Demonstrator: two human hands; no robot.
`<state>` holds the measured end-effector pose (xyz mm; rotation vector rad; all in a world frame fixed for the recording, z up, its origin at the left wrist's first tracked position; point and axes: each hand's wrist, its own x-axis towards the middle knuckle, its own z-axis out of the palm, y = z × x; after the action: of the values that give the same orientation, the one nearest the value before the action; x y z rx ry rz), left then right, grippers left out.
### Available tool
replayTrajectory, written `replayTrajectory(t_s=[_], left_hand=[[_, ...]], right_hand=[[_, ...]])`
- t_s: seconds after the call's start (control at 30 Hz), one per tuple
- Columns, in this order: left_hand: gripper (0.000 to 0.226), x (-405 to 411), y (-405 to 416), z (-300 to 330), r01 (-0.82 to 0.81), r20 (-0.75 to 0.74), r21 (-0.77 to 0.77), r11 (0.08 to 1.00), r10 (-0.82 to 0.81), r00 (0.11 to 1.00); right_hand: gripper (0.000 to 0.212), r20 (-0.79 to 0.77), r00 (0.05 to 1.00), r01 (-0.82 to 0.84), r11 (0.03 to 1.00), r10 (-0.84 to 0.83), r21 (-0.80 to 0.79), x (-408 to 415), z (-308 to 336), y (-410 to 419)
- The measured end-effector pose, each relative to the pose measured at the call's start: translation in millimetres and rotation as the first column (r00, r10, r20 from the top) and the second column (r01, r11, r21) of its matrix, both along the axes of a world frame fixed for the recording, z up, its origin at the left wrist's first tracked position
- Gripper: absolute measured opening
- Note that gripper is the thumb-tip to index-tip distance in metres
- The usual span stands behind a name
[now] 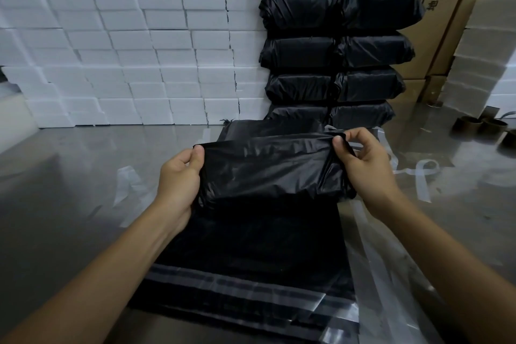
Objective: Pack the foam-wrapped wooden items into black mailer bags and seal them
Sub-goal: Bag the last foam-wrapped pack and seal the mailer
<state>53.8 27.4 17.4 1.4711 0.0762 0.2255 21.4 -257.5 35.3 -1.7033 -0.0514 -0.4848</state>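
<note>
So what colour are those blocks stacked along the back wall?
White: the foam blocks show plainly in the head view, stacked like bricks.

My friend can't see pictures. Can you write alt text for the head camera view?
Two hands, left hand and right hand, grip the ends of a black mailer bag above flat black bags on a shiny table. Behind stand stacked packed bags and white foam blocks.
</note>
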Motion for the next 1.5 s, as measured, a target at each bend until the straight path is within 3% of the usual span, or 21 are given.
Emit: replayTrajectory(t_s=[0.13,0.23,0.33,0.5,0.67,0.8,0.87,0.93,1.07,1.2,1.3,1.5], left_hand=[[0.034,-0.7,-3.4,3.9,-0.034,0.047,0.069,0.997,0.031,0.998],[0.032,-2.5,9.0,25.1,-0.046,0.142,0.236,0.971,0.012,0.990],[0.029,-5.6,24.4,50.3,-0.013,0.077,0.384,0.923,-0.018,0.997],[0.022,-17.4,20.3,71.7,0.240,-0.180,0.189,0.952,-0.207,0.962],[0.034,-18.8,13.0,66.7,0.246,-0.206,-0.080,0.966,-0.258,0.944],[0.041,-13.0,12.3,55.2,0.169,-0.187,-0.166,0.972,-0.199,0.962],[0.029,-10.9,14.3,49.8,0.192,-0.168,-0.154,0.969,-0.217,0.962],[0.032,-9.3,17.4,46.2,0.250,-0.132,-0.170,0.953,-0.273,0.953],[0.029,-7.6,20.7,42.8,0.274,-0.054,-0.177,0.945,-0.287,0.956],[0.026,-8.2,16.2,46.7,0.291,0.113,-0.184,0.939,-0.274,0.955],[0.026,-9.6,14.2,47.1,0.330,0.144,-0.142,0.933,-0.311,0.940],[0.040,-10.0,13.5,29.1,0.471,0.021,-0.076,0.879,-0.471,0.882]], right_hand=[[0.020,0.021,0.999,0.027,1.000,-0.027,0.015,1.7,-0.6,-6.0],[0.019,-0.033,0.999,-0.037,0.997,0.039,0.063,1.0,5.8,-16.6],[0.013,-0.013,0.995,-0.097,0.995,0.097,-0.022,-4.4,20.5,-26.3],[0.008,0.021,0.997,-0.067,0.969,0.074,-0.238,-17.7,47.0,-37.3],[0.022,-0.212,0.950,-0.217,0.973,0.228,0.076,-22.0,54.0,-23.5],[0.075,-0.321,0.931,-0.094,0.963,0.176,0.254,-19.6,55.2,-16.8],[0.063,-0.347,0.927,-0.038,0.958,0.140,0.284,-19.5,55.2,-17.8],[0.038,-0.357,0.927,-0.020,0.965,0.115,0.260,-19.9,53.5,-19.8],[0.011,-0.298,0.951,-0.036,0.986,0.084,0.160,-19.9,48.4,-21.2],[0.020,-0.098,0.995,0.031,0.992,-0.019,0.118,-16.1,48.5,-21.7],[0.026,0.017,0.999,0.041,0.999,-0.042,0.024,-10.7,43.1,-27.6],[0.032,-0.193,0.980,0.018,0.984,-0.052,-0.175,-6.2,16.8,-42.7]])
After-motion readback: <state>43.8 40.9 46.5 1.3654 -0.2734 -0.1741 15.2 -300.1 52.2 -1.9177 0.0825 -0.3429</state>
